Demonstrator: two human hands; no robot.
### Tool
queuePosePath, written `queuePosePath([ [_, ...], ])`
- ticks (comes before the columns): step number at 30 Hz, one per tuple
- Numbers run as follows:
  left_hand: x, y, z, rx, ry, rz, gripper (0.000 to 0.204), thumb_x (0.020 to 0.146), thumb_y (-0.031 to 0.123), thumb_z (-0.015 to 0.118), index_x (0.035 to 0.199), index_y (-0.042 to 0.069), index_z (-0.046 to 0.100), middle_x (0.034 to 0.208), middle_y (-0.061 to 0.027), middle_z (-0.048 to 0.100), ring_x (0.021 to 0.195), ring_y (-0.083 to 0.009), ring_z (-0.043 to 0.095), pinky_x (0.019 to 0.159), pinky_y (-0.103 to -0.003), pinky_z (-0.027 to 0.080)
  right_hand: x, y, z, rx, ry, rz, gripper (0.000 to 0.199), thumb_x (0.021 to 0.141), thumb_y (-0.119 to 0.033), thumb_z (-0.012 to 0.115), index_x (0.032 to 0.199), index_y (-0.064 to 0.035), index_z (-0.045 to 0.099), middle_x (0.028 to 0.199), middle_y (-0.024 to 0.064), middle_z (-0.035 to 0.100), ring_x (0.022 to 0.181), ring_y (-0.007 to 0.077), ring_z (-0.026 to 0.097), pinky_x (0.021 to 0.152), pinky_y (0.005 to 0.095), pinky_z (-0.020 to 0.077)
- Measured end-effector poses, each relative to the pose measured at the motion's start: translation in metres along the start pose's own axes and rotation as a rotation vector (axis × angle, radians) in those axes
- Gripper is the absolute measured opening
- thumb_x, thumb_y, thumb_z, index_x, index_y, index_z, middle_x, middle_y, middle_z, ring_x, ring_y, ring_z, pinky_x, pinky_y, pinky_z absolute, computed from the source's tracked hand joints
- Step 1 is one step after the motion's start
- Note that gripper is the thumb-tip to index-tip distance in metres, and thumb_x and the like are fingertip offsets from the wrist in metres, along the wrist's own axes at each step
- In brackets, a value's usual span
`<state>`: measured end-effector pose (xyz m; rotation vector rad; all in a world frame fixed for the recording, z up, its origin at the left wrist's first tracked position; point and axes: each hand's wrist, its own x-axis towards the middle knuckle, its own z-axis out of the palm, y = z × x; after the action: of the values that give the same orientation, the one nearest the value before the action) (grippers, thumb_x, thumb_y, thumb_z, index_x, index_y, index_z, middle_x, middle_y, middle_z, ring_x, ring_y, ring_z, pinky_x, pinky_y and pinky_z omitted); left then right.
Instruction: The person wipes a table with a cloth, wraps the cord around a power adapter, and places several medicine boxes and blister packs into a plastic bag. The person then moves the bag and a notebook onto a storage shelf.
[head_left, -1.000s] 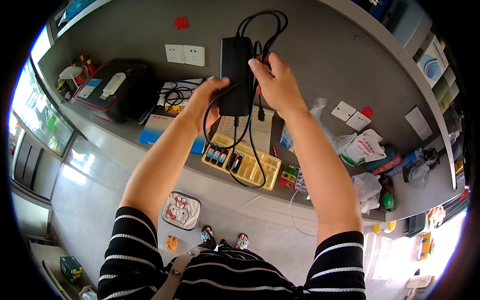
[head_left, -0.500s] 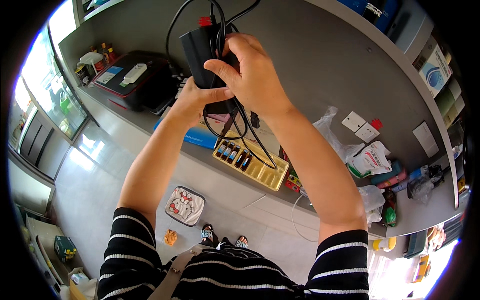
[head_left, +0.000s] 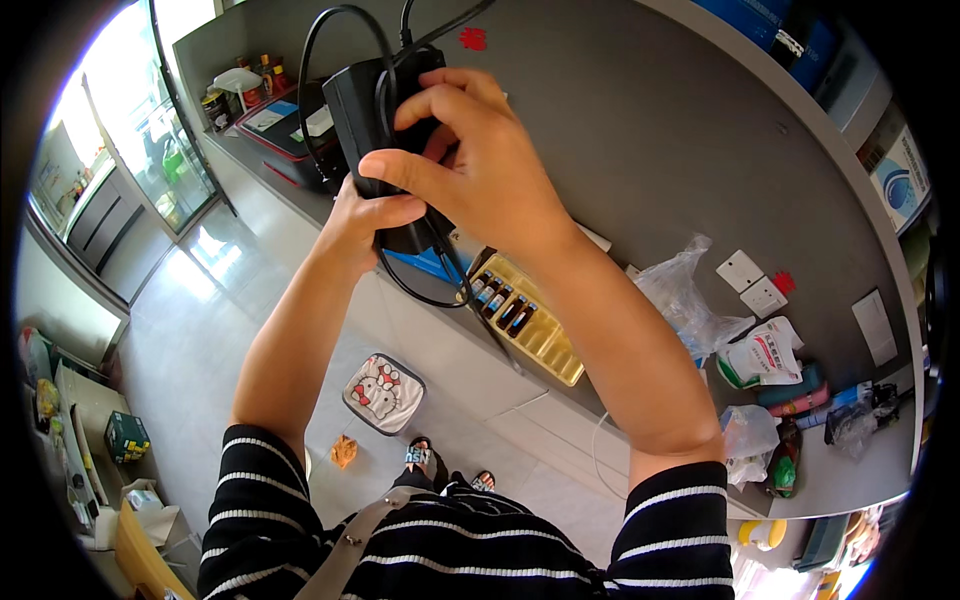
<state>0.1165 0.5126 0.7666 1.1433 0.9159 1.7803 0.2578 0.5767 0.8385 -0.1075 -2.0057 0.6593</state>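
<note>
A black box-shaped power adapter (head_left: pixel 352 115) is held up over the counter's front edge, tilted. My left hand (head_left: pixel 368 222) grips its lower end from below, thumb across the front. Over its face curls my right hand (head_left: pixel 480 165), fingers bent around a strand of black cable (head_left: pixel 318 48), thumb lying against the adapter; the exact fingertip contact is partly hidden. The cable arches above the adapter and hangs in loops below it. Behind and below, a gold plastic tray (head_left: pixel 550 345) holds several small dark bottles (head_left: pixel 507 308) on the counter.
At the counter's left stands a black printer-like box (head_left: pixel 275 140), partly covered by the adapter. A clear plastic bag (head_left: pixel 672 290), a white pouch (head_left: pixel 765 355) and wall sockets (head_left: pixel 752 283) are to the right. A cartoon-faced mat or lid (head_left: pixel 384 394) lies on the floor.
The view has shifted, and both hands and the adapter now appear farther left, in front of the printer-like box. My right thumb and fingers have shifted along the adapter; the hanging cable loop has swung.
</note>
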Motion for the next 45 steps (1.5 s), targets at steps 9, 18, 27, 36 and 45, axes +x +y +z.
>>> queuePosePath([
  [9,-0.055,0.003,-0.006,-0.255,0.025,-0.137,0.070,0.061,0.022,0.068,0.122,-0.006,0.049,0.111,-0.0171,0.062,0.099,-0.0266,0.064,0.091,-0.037,0.052,-0.039,0.000,0.013,0.186,0.007,0.152,0.038,0.070,-0.029,0.082,0.096,-0.0062,0.067,0.111,0.0109,0.053,0.075,0.0143,0.055,0.067,0.0264,0.0485],
  [18,-0.109,-0.031,-0.025,-0.300,0.011,-0.360,0.080,0.055,0.016,0.069,0.129,-0.001,0.045,0.114,-0.0146,0.060,0.102,-0.0263,0.063,0.093,-0.037,0.050,-0.076,-0.010,0.032,0.270,-0.169,0.340,0.024,0.076,-0.001,0.055,0.095,-0.0048,0.069,0.106,0.0085,0.056,0.093,0.0162,0.056,0.078,0.0277,0.0461],
  [27,-0.144,-0.037,-0.053,-0.418,-0.202,-0.448,0.087,0.056,0.020,0.071,0.134,-0.004,0.039,0.127,-0.0214,0.053,0.114,-0.0323,0.056,0.099,-0.043,0.044,-0.097,0.026,0.031,0.503,-0.180,0.632,0.036,0.077,-0.007,0.058,0.112,-0.0065,0.067,0.128,0.0120,0.051,0.122,0.0214,0.047,0.099,0.0338,0.0378],
  [36,-0.168,-0.067,-0.097,-0.389,-0.107,-0.495,0.081,0.058,0.015,0.070,0.132,-0.003,0.043,0.121,-0.0178,0.057,0.109,-0.0321,0.060,0.097,-0.043,0.046,-0.025,-0.014,0.045,0.418,-0.121,-0.132,0.023,0.081,0.000,0.065,0.103,-0.0059,0.059,0.096,0.0057,0.059,0.091,0.0154,0.055,0.082,0.0276,0.0440],
  [45,-0.194,-0.065,-0.105,0.076,-0.078,-0.415,0.042,0.054,0.015,0.082,0.088,-0.001,0.062,0.075,-0.0008,0.058,0.068,-0.0109,0.054,0.059,-0.024,0.044,0.036,0.027,0.121,0.047,-0.236,0.216,0.008,0.082,-0.009,0.065,0.090,-0.0058,0.067,0.081,0.0119,0.068,0.074,0.0240,0.065,0.071,0.0319,0.0519],
])
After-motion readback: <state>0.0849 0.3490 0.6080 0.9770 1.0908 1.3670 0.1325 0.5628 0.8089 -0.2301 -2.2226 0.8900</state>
